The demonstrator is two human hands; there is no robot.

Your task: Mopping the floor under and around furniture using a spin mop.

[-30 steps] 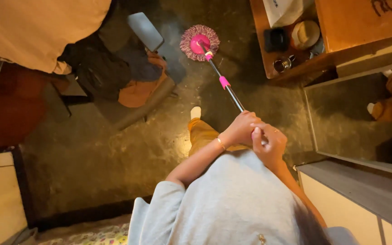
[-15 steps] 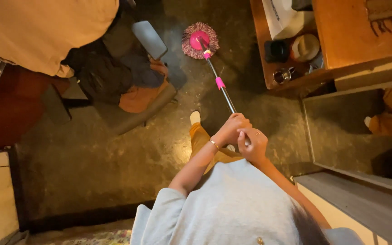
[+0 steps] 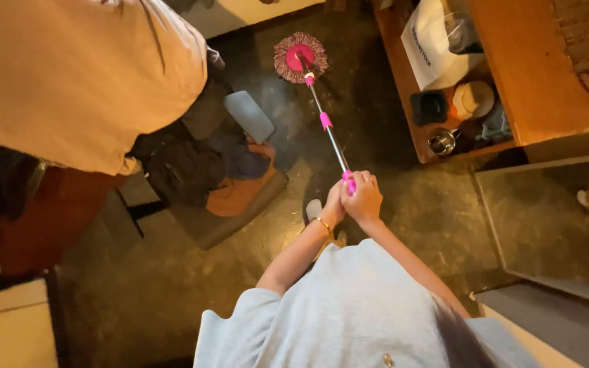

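1. My right hand point(image 3: 364, 199) is wrapped around the near end of the mop handle point(image 3: 328, 136), fingers curled tight on the pink grip.
2. My left hand point(image 3: 333, 204) sits just beside it on the left, touching it, fingers folded round the same end of the handle; a thin bracelet point(image 3: 323, 223) shows on that wrist.
3. The handle runs away from me, tilted to the far left, with a pink collar partway along.
4. The round pink mop head point(image 3: 300, 57) lies flat on the dark floor point(image 3: 390, 157) at the far end, well apart from my hands.
5. Left of the handle I see a chair point(image 3: 230, 204) piled with dark and orange clothes.
6. On the far right stands a wooden shelf point(image 3: 547, 75) with a metal cup point(image 3: 441, 142) and a white bag point(image 3: 431, 48) on its lower level.
7. A beige cloth point(image 3: 83, 75) fills the far left.
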